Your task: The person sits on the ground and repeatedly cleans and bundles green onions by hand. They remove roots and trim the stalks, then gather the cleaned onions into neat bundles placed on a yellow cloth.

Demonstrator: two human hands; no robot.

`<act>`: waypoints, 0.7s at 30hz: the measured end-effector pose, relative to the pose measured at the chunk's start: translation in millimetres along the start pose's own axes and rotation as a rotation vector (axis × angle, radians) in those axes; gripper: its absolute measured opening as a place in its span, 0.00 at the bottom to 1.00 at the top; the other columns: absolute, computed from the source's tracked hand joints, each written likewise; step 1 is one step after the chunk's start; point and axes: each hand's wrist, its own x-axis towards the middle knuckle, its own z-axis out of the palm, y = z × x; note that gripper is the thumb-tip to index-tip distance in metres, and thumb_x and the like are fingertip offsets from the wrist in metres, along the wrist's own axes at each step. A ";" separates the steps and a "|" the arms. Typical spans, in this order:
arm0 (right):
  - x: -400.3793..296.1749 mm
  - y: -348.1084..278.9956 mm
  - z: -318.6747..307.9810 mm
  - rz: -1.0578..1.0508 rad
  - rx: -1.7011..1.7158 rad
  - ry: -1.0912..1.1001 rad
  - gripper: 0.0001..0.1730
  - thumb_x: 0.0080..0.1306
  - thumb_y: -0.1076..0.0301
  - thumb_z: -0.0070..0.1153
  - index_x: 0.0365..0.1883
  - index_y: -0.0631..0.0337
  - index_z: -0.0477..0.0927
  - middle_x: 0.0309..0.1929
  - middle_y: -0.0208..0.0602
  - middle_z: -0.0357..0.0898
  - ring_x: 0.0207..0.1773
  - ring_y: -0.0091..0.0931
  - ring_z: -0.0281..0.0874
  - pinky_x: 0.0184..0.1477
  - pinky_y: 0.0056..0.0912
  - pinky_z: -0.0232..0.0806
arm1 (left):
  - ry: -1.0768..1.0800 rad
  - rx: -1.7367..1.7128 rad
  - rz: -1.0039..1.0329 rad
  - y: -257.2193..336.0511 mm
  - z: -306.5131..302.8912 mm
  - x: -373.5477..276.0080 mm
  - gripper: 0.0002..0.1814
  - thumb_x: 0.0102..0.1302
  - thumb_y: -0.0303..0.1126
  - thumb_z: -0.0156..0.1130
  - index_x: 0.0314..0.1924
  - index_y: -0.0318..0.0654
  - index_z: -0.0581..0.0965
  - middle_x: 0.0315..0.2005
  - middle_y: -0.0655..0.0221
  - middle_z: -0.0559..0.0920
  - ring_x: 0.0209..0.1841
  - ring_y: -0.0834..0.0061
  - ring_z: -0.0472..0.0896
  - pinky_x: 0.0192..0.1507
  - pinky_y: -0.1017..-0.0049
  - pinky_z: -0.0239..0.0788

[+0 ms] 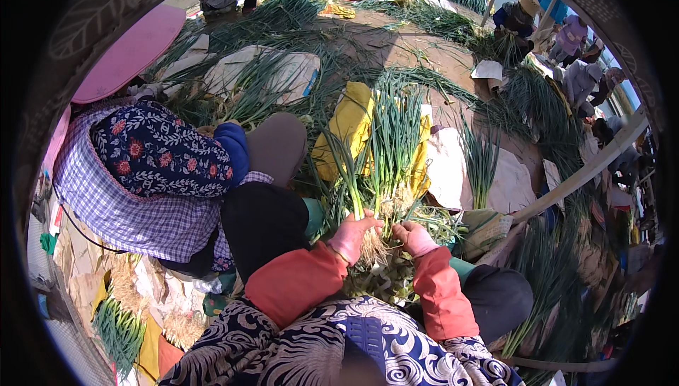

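Observation:
My left hand point(356, 235) is closed around a few green onions point(354, 195), their pale stems rising above my fingers and their stringy roots hanging below. Close on its right, my right hand point(412, 237) has thumb and fingers near a thin stalk or leaf; whether it grips this is unclear. Just beyond both hands, a larger pile of green onions point(395, 142) lies on a yellow sack point(347, 121), roots towards me. Loose leaves and trimmings point(384, 282) lie beneath my hands, between my knees.
A person in a checked apron point(143, 216) sits close on my left. A pale sack point(512, 179) bears another onion bunch point(480, 174) at right. A pole point(583, 166) slants across the right side. Several people work farther off among onion heaps point(536, 102). Rooted bundles point(121, 327) lie at lower left.

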 end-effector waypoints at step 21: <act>7.8 -42.5 -36.0 -0.283 0.748 0.292 0.11 0.68 0.63 0.47 0.33 0.63 0.72 0.24 0.35 0.75 0.19 0.23 0.72 0.23 0.23 0.68 | 0.126 0.036 -0.113 -19.1 -9.7 17.1 0.09 0.61 0.23 0.58 0.41 0.38 0.70 0.30 0.66 0.78 0.28 0.74 0.78 0.30 0.76 0.71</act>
